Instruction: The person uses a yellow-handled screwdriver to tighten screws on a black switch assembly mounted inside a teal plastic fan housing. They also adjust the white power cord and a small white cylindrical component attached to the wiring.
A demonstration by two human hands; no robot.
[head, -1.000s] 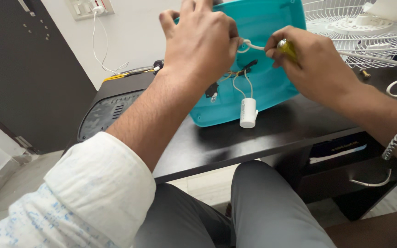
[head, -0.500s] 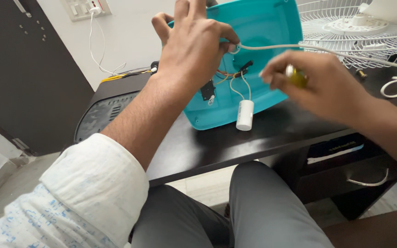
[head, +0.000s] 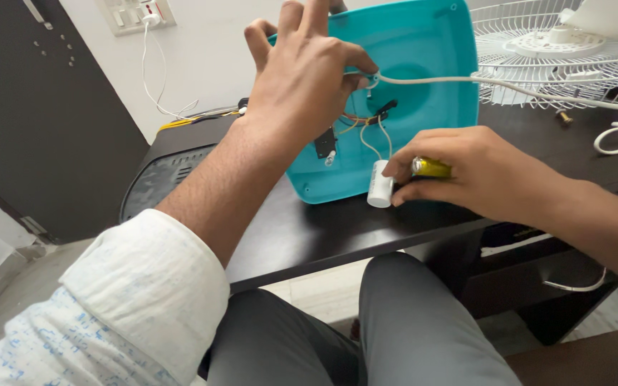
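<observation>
Capacitor point(head: 379, 184), white cylinder, hung on thin wires at near edge of teal housing point(head: 423, 86), touching dark table point(head: 309, 229). Right hand point(head: 477, 171) touched it with fingertips, yellow-handled tool point(head: 432, 168) gripped in same fist. Left hand point(head: 305, 86) pinched white cord point(head: 481, 82) against housing, remaining fingers spread. Best to steady housing, avoid tugging thin wires.
</observation>
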